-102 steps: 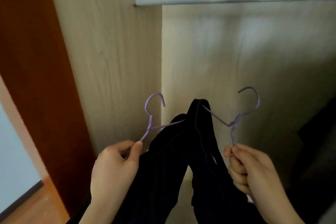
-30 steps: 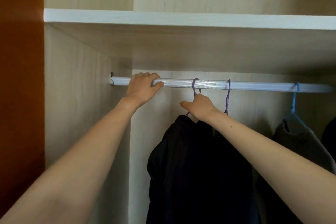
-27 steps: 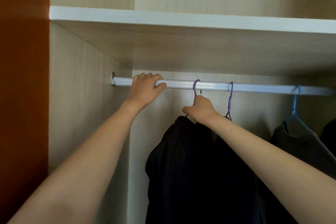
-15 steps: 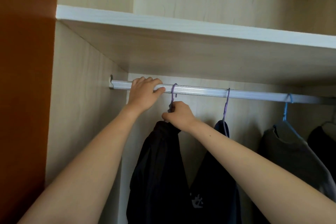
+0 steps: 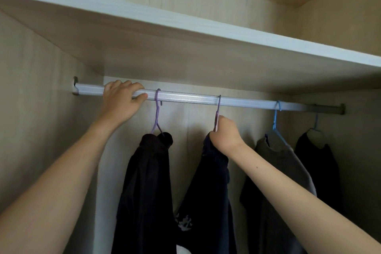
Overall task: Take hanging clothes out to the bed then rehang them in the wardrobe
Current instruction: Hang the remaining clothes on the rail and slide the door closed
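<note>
Now | your left hand (image 5: 121, 103) grips the rail (image 5: 185, 99) near its left end | your right hand (image 5: 225, 134) pinches a purple hanger (image 5: 218, 108) hooked on that rail | its dark garment (image 5: 208, 192) hangs below.

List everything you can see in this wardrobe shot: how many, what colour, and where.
rail: one, silver, across the wardrobe under the shelf.
shelf: one, white-edged, above the rail.
purple hangers: two, hooked on the rail's left half.
blue hangers: two, on the rail's right part.
dark garments: three, black or navy, on both purple hangers and the far-right blue one.
grey garment: one, on the left blue hanger.
left hand: grips the rail near its left end.
right hand: grips the right purple hanger at its neck.
</note>
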